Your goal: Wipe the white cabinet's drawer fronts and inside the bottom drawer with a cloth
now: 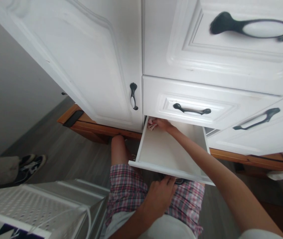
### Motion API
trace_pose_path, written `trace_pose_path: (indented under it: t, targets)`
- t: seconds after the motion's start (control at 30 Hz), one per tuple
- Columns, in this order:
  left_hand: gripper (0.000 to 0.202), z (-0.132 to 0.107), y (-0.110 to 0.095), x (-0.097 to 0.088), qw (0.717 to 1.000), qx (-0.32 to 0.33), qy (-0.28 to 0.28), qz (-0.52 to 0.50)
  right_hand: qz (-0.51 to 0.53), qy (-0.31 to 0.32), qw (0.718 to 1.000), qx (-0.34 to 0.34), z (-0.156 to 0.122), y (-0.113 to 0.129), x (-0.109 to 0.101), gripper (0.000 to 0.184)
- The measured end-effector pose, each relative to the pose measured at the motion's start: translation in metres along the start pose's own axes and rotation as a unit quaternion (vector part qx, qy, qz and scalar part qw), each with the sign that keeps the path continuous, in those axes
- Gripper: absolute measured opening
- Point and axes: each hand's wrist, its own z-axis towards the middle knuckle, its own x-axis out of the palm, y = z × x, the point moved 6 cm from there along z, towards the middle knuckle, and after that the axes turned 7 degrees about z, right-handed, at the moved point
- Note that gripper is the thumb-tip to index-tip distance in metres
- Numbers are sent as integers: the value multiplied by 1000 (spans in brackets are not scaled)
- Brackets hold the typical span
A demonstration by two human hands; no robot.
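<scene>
A white drawer [166, 149] is pulled out low in the cabinet, its inside pale and bare. Deep in its back left corner, my right hand [163, 123] is closed on a crumpled pinkish-white cloth [152, 124] pressed against the drawer bottom. My right arm reaches across the drawer from the right. Below the drawer front, my left hand [160, 195] has its fingers on the dark drawer handle [180, 181]. The drawer front hides part of that grip.
Closed white fronts with dark handles surround the drawer, including a cabinet door [94, 59] and an upper drawer [191, 96]. A wooden base [86, 124] runs beneath. My knee is left of the drawer. A perforated white unit [39, 205] and another person's shoe [33, 168] are at left.
</scene>
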Motion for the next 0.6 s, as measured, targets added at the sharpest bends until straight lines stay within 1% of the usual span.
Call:
trace_pose_path:
  t: [0.13, 0.3, 0.37, 0.47, 0.53, 0.6]
  targets:
    - [42, 1, 3, -4, 999, 33, -5, -16, -24, 72, 996, -48, -15, 7, 18, 38]
    - [44, -3, 8, -11, 995, 72, -20, -59, -37, 137, 984, -110, -36, 26, 53, 23]
    - [39, -6, 11, -18, 992, 82, -39, -87, -36, 163, 976, -137, -48, 36, 70, 22]
    - [33, -11, 13, -33, 984, 115, -74, -115, -36, 212, 962, -171, -69, 49, 95, 25]
    - [32, -12, 14, -41, 980, 127, -92, -120, -43, 238, 953, -183, -80, 54, 101, 26]
    - [34, -11, 14, -44, 980, 131, -97, -112, -62, 242, 951, -181, -86, 53, 93, 25]
